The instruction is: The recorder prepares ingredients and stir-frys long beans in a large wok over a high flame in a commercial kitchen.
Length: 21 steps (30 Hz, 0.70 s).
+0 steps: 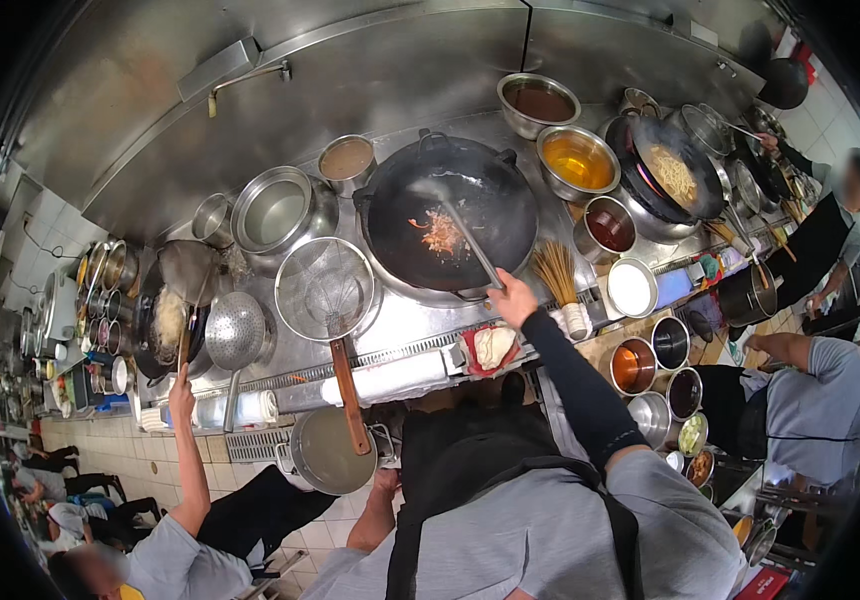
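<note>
My right hand point(513, 298) grips the metal handle of a ladle point(469, 238) whose blurred head lies in a large black wok point(400, 259). Chopped orange and pale food pieces point(443, 232) lie in the middle of the wok, beside the ladle's handle. My left hand point(387, 480) hangs low at my side, next to a two-handled pot point(334, 480); its fingers are partly hidden, so its hold is unclear. A wire strainer with a wooden handle point(350, 397) rests between the counter and that pot.
A co-worker's hand point(182, 381) at the left holds a tool over another wok. Steel bowls of brown liquid point(539, 105) and yellow liquid point(578, 159) stand right of my wok, near a bamboo brush point(561, 281). Noodles point(671, 176) steam in a farther wok; other workers stand at the right.
</note>
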{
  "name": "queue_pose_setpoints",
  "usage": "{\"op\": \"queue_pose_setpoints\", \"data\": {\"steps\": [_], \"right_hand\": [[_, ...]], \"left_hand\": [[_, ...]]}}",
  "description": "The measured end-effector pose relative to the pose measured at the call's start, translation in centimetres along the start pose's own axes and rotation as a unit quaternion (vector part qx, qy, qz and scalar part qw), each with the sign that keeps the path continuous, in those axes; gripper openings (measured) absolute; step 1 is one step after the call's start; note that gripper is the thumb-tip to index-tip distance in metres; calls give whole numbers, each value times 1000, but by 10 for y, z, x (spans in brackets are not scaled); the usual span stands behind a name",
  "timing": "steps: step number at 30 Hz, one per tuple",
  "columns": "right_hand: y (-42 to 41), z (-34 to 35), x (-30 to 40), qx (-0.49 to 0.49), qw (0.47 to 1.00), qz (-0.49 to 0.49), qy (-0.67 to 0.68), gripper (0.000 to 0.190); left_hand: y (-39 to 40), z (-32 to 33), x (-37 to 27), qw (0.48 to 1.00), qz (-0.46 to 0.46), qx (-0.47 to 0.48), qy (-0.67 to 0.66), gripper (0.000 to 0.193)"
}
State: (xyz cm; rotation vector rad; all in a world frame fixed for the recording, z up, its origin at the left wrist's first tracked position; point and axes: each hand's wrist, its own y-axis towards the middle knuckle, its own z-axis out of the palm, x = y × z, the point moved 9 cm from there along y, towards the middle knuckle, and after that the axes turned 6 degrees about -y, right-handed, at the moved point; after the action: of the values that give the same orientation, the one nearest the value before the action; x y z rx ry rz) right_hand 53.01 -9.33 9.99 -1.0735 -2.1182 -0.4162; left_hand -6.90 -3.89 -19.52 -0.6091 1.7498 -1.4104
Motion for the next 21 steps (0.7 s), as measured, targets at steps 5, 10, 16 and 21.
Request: {"op": "queue_pose_setpoints", "data": {"steps": [5, 10, 16, 21], "right_hand": [[-74, -79, -13, 90, 975, -74, -189, 59], [-139, -158, 15, 83, 985, -1, -150, 57], [-119, -131, -23, 55, 989, -48, -127, 60], [-48, -52, -24, 2, 990, -5, -141, 58]], "left_hand": [[4, 1, -10, 998, 48, -30, -10, 22], [12, 3, -9, 998, 64, -11, 16, 23], [9, 6, -22, 997, 64, -22, 26, 18], [42, 3, -41, 994, 92, -6, 52, 16]]}}
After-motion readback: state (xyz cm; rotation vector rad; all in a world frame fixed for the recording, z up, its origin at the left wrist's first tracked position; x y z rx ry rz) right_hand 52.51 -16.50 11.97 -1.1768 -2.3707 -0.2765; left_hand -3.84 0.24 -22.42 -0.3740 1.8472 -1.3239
